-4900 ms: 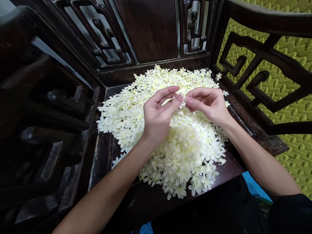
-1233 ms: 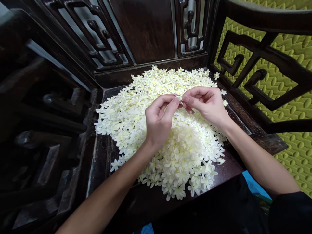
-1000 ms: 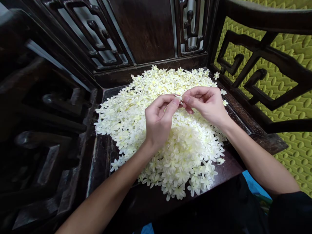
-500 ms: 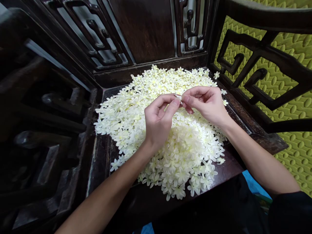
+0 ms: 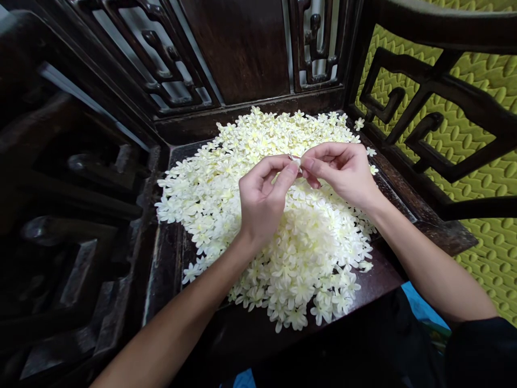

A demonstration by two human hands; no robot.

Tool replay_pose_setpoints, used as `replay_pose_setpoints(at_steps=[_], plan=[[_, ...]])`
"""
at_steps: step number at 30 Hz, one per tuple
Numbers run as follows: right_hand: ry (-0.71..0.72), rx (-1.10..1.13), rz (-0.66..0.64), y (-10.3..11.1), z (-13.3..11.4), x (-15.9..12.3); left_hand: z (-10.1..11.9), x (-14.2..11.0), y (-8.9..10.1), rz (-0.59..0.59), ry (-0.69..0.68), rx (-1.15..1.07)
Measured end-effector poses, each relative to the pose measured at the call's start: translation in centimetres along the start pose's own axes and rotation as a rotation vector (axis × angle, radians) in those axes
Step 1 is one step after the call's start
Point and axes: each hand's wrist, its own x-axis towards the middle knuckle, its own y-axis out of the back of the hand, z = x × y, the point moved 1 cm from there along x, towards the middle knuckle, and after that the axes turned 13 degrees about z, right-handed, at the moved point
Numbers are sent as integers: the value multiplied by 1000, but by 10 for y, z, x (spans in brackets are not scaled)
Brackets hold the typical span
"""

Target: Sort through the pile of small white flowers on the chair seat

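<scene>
My left hand [image 5: 262, 196] and right hand [image 5: 343, 172] pinch a small white flower [image 5: 297, 161] between fingertips, above the flower pile [image 5: 226, 183], well inside the dark seat's edges [image 5: 377, 280]

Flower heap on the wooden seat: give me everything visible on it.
The flower heap is a broad, uneven mound of loose, small white blossoms with pale yellow centres; the petals look thin, fabric or plastic perhaps. It rests on the dark wooden seat, spread from near the backrest toward the front, with a few strays at its right. The left hand and right hand hide part of it; contact can't be told.
</scene>
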Motion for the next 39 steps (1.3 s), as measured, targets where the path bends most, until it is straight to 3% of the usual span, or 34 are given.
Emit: replay_pose_setpoints(at_steps=[39], plan=[[-19,-63,-10,-1,-3,-1,-6,1,3,-6,-37,-7]])
